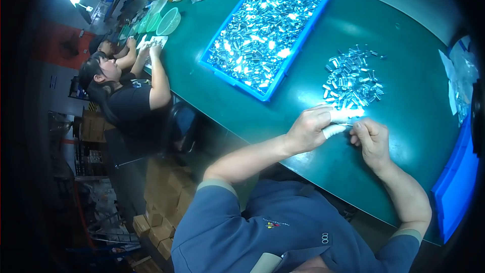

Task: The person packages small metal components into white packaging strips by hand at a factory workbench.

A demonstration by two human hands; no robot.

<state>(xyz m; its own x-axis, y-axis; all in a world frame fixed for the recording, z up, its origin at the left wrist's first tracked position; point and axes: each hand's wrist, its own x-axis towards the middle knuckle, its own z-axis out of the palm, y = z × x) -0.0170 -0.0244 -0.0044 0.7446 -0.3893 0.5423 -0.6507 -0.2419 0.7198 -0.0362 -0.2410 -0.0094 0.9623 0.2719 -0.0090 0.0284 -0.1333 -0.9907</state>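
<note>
My left hand is closed in a pinch over the table, with white coverings on its thumb and forefinger. Between those fingertips is a small, thin metal piece, mostly hidden and too small to tell its kind. From the right, my right hand pinches at the same piece, its other fingers curled in. Just beyond both hands lies a loose pile of small, shiny metal parts, short and tube-like. Farther off to the left, a blue tray is filled with many similar parts.
The green table runs to the far left, where two people sit working beside green bowls. A blue bin stands at the right edge, near plastic bags. Cardboard boxes are stacked below at left.
</note>
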